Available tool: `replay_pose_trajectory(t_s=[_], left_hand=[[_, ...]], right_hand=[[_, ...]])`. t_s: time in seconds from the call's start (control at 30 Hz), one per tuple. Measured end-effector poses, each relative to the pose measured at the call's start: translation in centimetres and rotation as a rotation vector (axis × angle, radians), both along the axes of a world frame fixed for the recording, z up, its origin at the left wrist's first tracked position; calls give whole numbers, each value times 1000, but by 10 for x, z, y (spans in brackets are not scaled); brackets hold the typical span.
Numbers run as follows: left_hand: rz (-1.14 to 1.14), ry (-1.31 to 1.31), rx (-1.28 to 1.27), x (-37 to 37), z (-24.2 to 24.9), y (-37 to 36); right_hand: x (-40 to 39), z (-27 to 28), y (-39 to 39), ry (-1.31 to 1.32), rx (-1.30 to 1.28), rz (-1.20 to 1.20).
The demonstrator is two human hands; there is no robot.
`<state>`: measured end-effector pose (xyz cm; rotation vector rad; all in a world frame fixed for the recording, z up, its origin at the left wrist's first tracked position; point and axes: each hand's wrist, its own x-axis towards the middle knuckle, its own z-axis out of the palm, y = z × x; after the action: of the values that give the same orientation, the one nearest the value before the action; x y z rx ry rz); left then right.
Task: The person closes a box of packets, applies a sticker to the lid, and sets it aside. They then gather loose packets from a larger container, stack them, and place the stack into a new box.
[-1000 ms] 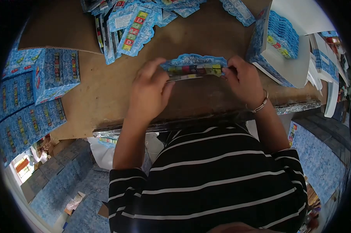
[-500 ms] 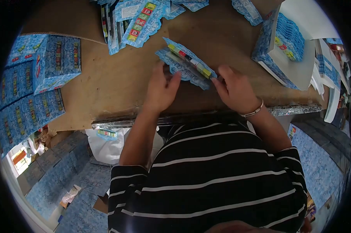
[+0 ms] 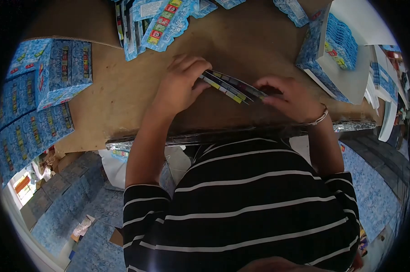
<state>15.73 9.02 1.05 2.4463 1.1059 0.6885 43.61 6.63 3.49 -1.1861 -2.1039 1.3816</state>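
Two flat blue printed packets (image 3: pixel 226 87) with strips of coloured squares stand nearly edge-on between my hands, their far ends close together. My left hand (image 3: pixel 183 84) is closed on their left ends, with the thumb on the near side. My right hand (image 3: pixel 292 97) pinches their right ends between thumb and fingers. Most of the packets' broad faces is turned out of sight. Beyond my left hand lies a loose pile of similar packets (image 3: pixel 166 25).
An open box (image 3: pixel 311 63) at the right holds a row of the same packets. Another packet (image 3: pixel 292 11) lies at the far edge. Printed boxes (image 3: pixel 64 68) are stacked on the left. The brown tabletop (image 3: pixel 123 99) has a taped front edge.
The packets have turned from lying tilted with their blue faces showing to standing edge-on. My left hand has moved up and over their ends; my right hand has shifted slightly right.
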Motion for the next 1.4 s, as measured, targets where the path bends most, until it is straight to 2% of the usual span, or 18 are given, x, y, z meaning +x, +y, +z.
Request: replay_pose_trajectory(t_s=[0.07, 0.13, 0.27, 0.33, 0.37, 0.47, 0.53, 0.6, 0.67, 0.7, 0.77, 0.9, 0.97, 1.03, 1.13, 1.2, 1.23, 1.4], left_hand=[[53, 1, -18, 0, 4, -6], [105, -2, -34, 5, 4, -15], [258, -36, 66, 28, 7, -33], [321, -54, 122, 25, 8, -32], [264, 106, 221, 16, 2, -31], [183, 262, 314, -4, -6, -34], [160, 258, 310, -13, 1, -39], [304, 217, 55, -22, 13, -48], [352, 240, 15, -33, 19, -51], [387, 261, -30, -38, 22, -52], [435, 221, -59, -45, 17, -56], [448, 235, -196, -52, 20, -64], [382, 197, -157, -60, 16, -63], [336, 153, -126, -65, 12, -63], [336, 181, -215, -70, 10, -59], [224, 124, -339, -67, 5, -52], [218, 121, -343, -62, 3, -52], [543, -98, 45, -35, 5, -44]], right_hand=[[3, 0, 2, 2, -37, 27], [1, 0, 3, -256, 70, -192], [-20, -4, 0, -204, 162, -211], [-34, 1, 5, -81, 199, 23], [-40, -2, 12, -78, 213, 36], [-59, -14, 40, 51, -49, 272], [-85, -13, 62, -98, 189, 87], [-114, -29, 98, -143, 474, -228], [-145, -41, 135, -126, -218, -203], [-158, -41, 137, -122, -214, -200], [-177, -41, 141, 245, -650, -477], [-185, -57, 148, 301, -529, -525], [-175, -55, 141, 21, 156, -321], [-150, -33, 118, 29, 712, -358], [-119, 8, 102, 176, 485, -352], [-106, 19, 89, -212, 487, -14], [-106, 14, 83, -217, 482, -17], [-113, 2, 67, 8, 95, 263]])
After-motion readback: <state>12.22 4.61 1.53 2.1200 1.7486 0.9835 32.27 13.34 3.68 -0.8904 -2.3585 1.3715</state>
